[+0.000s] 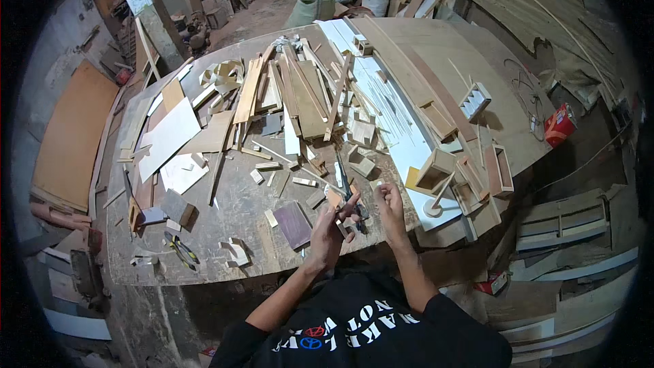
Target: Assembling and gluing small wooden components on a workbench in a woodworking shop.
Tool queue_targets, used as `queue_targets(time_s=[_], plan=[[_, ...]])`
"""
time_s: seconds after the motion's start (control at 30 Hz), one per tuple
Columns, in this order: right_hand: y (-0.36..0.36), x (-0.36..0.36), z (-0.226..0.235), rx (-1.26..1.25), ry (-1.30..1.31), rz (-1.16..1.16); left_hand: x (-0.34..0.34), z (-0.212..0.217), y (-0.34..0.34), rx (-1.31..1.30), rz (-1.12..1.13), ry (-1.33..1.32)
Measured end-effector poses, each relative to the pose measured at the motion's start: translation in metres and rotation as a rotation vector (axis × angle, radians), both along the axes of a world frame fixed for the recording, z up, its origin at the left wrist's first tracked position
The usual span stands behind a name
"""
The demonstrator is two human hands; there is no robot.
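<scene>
My left hand [329, 233] is over the near edge of the workbench, fingers curled and partly apart. A long, narrow dark tool [344, 176] runs away from these fingers. Whether they grip it or something smaller, I cannot make out. Just to the right, my right hand [390, 208] is raised with thumb and fingertips pinched together. Anything between those fingertips is too small to name. Left of my left hand lies a dark purplish board [293, 225]. Small wooden blocks [361, 161] sit beyond both hands.
Long wood strips [300, 92] are heaped mid-bench. Pliers [181, 251], a notched wooden piece [236, 252] and white panels [170, 138] lie left. On the right are a long white board [388, 116], open wooden boxes [436, 169] and a red can [560, 125] at the bench edge.
</scene>
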State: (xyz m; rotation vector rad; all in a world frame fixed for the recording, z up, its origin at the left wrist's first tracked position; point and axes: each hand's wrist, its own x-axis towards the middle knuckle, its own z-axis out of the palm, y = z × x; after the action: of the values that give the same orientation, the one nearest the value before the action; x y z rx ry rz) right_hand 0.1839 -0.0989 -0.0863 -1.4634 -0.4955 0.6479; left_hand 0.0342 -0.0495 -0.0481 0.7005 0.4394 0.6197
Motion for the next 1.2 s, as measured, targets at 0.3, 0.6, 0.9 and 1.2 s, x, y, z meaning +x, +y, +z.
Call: queue_targets(time_s=[0.3, 0.6, 0.9, 1.2], plan=[[-0.001, -0.007, -0.003, -0.030, 0.044, 0.032, -0.006, 0.001, -0.004, 0.033, 0.004, -0.057], [-0.002, -0.007, -0.008, 0.212, 0.076, 0.183, -0.006, 0.006, -0.014, 0.031, -0.020, 0.047], [-0.010, -0.010, 0.004, 0.164, -0.017, 0.202, -0.009, 0.005, -0.017, 0.063, 0.015, 0.030], [-0.009, -0.021, 0.002, 0.253, -0.055, 0.349, -0.017, 0.014, -0.014, 0.118, 0.100, 0.019]])
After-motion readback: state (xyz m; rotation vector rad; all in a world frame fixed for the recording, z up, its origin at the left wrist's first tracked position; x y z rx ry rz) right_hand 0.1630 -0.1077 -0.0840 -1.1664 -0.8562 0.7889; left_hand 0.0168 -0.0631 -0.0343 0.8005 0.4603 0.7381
